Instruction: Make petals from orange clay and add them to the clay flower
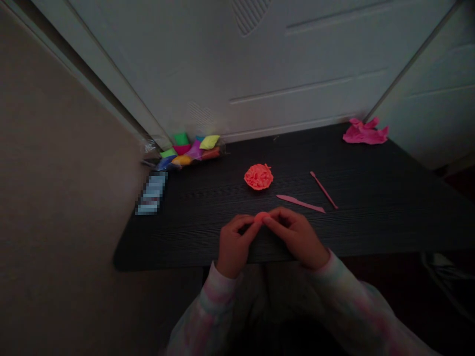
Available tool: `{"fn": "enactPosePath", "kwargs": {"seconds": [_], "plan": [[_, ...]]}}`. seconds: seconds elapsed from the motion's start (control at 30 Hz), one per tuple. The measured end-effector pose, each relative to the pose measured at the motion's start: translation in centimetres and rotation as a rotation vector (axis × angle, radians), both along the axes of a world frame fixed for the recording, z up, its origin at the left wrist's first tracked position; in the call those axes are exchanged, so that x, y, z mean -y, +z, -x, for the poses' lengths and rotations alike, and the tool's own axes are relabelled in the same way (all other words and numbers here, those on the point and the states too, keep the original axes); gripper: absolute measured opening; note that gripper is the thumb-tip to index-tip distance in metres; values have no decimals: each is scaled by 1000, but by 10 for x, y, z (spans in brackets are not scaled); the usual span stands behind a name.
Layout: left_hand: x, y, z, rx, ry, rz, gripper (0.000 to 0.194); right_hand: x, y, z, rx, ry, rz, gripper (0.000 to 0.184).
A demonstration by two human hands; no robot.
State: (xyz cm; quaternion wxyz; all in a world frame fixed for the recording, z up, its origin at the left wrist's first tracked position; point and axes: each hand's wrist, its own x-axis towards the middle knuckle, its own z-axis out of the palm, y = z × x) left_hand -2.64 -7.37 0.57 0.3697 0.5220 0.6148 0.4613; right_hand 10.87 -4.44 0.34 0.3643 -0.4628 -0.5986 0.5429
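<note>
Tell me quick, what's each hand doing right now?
Left hand: closed, pinching a small piece of orange clay.
Right hand: closed, pinching the same clay from the other side.

We've got a small lump of coral-orange modelling clay (261,216), mostly hidden, pinched btwn left grip (234,244) & right grip (297,237). Ahead, a round ruffled clay rosette (259,176) lies on the dark surface (389,198). To its right, a pink plastic spatula (300,203) lies nearly flat-on to us, w/ a thin pink stylus (324,190) just beside it, angled.
</note>
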Motion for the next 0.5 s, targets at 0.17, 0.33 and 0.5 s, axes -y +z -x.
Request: {"fn": "enactPosePath", "kwargs": {"seconds": [0.17,0.33,0.5], "plan": [[-1,1,0,12,0,-14,10,0,-1,0,-21,3,-2,22],[-1,1,0,70,11,-1,11,0,-2,1,22,17,-4,22],[-1,0,-1,118,50,0,11,-1,-4,2,6,20,-18,21]]}}
